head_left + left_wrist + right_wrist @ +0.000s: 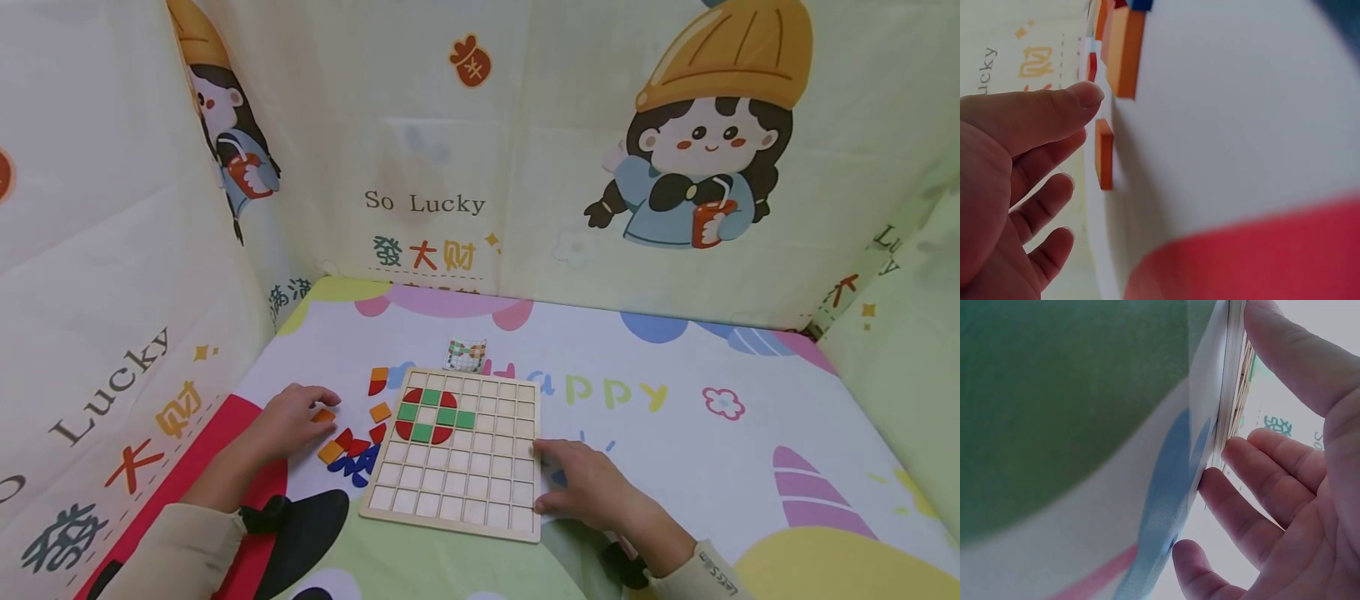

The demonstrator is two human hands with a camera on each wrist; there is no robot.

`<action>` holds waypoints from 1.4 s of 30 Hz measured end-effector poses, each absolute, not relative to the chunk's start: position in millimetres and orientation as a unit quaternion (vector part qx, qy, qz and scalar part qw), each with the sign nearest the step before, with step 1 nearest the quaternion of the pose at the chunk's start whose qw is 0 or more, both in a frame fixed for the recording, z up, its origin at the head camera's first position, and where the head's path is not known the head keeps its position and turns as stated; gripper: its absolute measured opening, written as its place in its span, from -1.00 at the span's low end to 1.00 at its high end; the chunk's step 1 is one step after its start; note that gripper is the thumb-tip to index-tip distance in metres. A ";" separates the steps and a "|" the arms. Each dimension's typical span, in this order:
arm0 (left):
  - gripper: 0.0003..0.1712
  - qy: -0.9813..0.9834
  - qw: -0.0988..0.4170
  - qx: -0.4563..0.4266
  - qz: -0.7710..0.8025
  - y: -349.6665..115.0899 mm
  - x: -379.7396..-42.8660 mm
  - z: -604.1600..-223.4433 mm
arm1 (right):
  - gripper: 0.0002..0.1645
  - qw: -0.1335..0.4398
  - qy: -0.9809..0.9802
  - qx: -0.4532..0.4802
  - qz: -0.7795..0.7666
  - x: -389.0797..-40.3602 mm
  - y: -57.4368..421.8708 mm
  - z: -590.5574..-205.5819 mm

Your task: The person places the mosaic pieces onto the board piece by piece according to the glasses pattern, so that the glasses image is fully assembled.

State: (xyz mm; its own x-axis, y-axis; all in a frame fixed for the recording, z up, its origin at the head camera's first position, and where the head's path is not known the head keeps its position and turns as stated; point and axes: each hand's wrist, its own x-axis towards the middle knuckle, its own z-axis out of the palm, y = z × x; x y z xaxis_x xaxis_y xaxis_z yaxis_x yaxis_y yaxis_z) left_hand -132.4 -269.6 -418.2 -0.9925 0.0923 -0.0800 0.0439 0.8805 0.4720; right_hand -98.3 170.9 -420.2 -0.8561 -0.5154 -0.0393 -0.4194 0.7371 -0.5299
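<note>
My left hand [294, 422] hovers left of the board with its fingers loosely bent and holding nothing. Just by its fingertips lies an orange square tile [324, 415]; in the left wrist view a gap shows between the thumb and that orange tile [1104, 155]. Against the right edge of a wooden grid board [450, 531] rests my right hand [588, 485], its thumb and fingertips touching the rim [1232, 375]. Upper left on the board, green squares [422, 433] and red rounded-corner tiles [442, 435] form a ring around a bare cell. One more green square [465, 420] sits to the right.
Left of the board lie loose blue tiles [360, 480], red tiles [358, 447] and orange tiles [330, 452]. An orange tile touches a red one [377, 387] farther back. Behind the board is a small patterned card [466, 356]. Printed cloth walls [540, 250] enclose the table.
</note>
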 end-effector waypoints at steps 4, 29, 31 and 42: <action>-0.49 0.967 0.061 0.027 0.246 -274.4 -133.2 -420.4 | -0.10 0.094 0.928 -0.249 -0.259 -98.2 170.5 -420.6; -0.48 0.955 0.077 0.030 0.284 -257.0 -135.7 -418.8 | -0.10 0.089 0.930 -0.248 -0.257 -97.5 169.4 -419.8; -0.46 0.955 0.079 0.029 0.284 -257.7 -134.4 -417.4 | -0.10 0.088 0.930 -0.248 -0.255 -97.8 169.2 -420.1; -0.59 0.952 0.109 0.050 0.280 -257.9 -127.6 -412.4 | -0.09 0.089 0.932 -0.246 -0.252 -97.7 169.7 -420.4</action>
